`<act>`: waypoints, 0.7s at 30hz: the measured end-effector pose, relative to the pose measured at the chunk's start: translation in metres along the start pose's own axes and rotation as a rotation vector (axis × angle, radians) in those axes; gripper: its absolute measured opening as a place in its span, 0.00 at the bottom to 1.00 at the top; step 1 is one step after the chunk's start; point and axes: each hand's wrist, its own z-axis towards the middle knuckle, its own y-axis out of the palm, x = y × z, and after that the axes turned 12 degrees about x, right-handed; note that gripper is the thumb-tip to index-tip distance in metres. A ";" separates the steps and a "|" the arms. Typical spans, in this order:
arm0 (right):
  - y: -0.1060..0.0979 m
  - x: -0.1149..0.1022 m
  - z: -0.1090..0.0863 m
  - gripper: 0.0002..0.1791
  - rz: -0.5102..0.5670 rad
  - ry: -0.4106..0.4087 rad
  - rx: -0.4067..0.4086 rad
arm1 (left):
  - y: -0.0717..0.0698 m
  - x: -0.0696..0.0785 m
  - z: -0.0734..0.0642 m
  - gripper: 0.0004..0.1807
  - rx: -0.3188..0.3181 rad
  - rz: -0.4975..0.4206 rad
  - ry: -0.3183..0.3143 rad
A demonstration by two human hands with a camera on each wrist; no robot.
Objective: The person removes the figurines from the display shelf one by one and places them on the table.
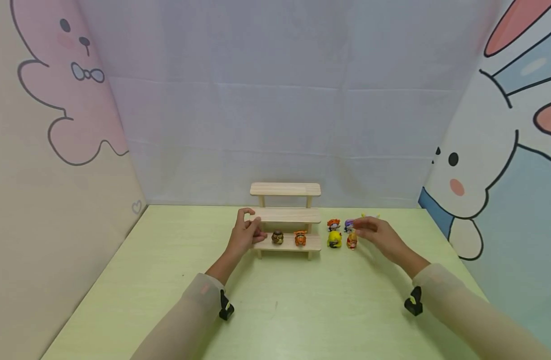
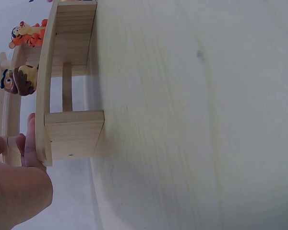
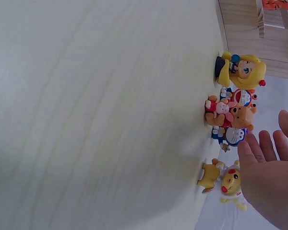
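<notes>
Fingers of the left hand (image 1: 245, 234) curl around the left end of a three-tier wooden stand (image 1: 285, 215), index finger and thumb at the middle shelf and the lower fingers by the bottom shelf. The stand is on the pale, faintly grained table (image 1: 302, 310), just to the right of that hand; its long axis runs left to right, and its tiers step up away from the person. Its planks are smooth light wood with rounded corners, carried on plain uprights. On the bottom shelf, near the gripping fingers, are an upright brown owl figurine (image 1: 277, 237) and, to its right, an orange striped tiger figurine (image 1: 300, 238) facing the person. The right hand (image 1: 381, 237) is wide and holds nothing, thumb apart from extended fingers, beside the glossy figurines to the right of the stand; whether a fingertip touches one cannot be told. Upright there are a yellow-haired girl figurine (image 3: 245, 72), a rounded bear figurine (image 3: 242, 115) hugging a pink piglet, orange-topped (image 1: 333, 225) and purple-topped figurines (image 1: 349, 226) behind these two, and a yellow red-cheeked figurine (image 3: 230, 183) below the palm in the right wrist view.
</notes>
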 end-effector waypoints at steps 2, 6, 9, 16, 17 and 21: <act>-0.001 -0.002 0.001 0.24 -0.003 0.001 0.001 | 0.000 0.000 0.000 0.16 0.001 -0.004 -0.001; -0.002 -0.007 0.002 0.24 -0.022 0.008 0.010 | 0.000 -0.001 0.000 0.16 0.003 -0.005 -0.002; -0.002 -0.010 0.002 0.24 -0.043 0.003 0.010 | 0.000 -0.001 0.000 0.16 0.003 0.004 0.000; -0.001 -0.021 0.002 0.25 -0.008 -0.007 -0.005 | -0.002 0.003 -0.002 0.19 -0.018 -0.009 -0.009; 0.000 -0.023 0.002 0.25 -0.010 -0.003 -0.006 | -0.002 0.003 -0.002 0.19 -0.020 -0.011 -0.008; 0.004 -0.030 0.003 0.27 -0.023 0.018 -0.008 | -0.002 0.002 -0.001 0.16 -0.016 -0.014 -0.007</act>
